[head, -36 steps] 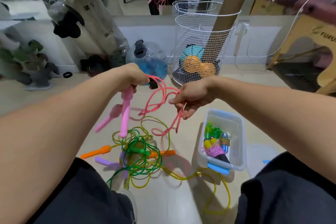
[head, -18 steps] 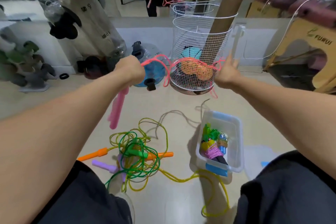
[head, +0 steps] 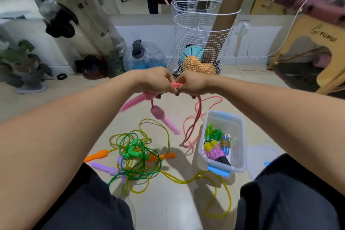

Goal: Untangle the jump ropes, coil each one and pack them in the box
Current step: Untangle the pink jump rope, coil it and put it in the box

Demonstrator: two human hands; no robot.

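Note:
My left hand point(head: 155, 81) and my right hand point(head: 192, 84) meet in front of me, both gripping the pink jump rope point(head: 194, 123). Its two pink handles point(head: 164, 119) hang blurred below my left hand. Loops of the pink cord dangle under my right hand down to the floor beside the box. The clear plastic box point(head: 240, 136) stands on the floor at the right and holds several coiled ropes point(head: 216, 147). A tangle of green and yellow ropes point(head: 138, 155) with orange handles point(head: 97, 155) and purple handles point(head: 104, 167) lies on the floor between my knees.
A white wire basket point(head: 201, 43) with balls and a cardboard tube stands just beyond my hands. A clear water jug point(head: 143, 56) and bagged items stand at the back left. A wooden stool point(head: 317, 48) is at the right. A mirror behind reflects a person.
My hands were spread wide with the pink cord stretched between them; now they have come together, folding the cord. The pink handles swing below my left hand.

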